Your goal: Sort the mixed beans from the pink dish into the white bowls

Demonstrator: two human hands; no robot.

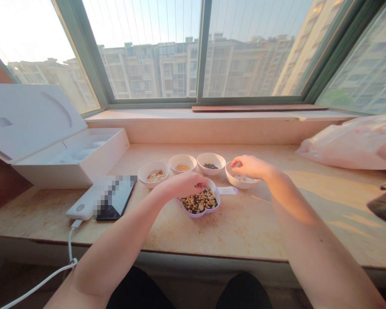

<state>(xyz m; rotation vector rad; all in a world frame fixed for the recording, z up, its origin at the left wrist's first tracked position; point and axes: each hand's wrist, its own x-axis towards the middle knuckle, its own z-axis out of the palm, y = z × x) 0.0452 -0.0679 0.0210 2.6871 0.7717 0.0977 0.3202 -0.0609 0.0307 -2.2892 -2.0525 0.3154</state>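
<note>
The left hand (180, 185) pinches its fingertips together over a heart-shaped dish of mixed beans (199, 204) (any grain held is hidden). The right hand (249, 167) bunches likewise above a white bowl (241, 181). 3 more white bowls (181, 163) stand just behind on the stone windowsill (244, 227).

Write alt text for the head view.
Two bare hands work over a stone windowsill: the left hand pinches at mixed beans and seeds in a lilac heart-shaped dish, and the right hand is over a small white bowl. Three white bowls of seeds stand behind.
</note>
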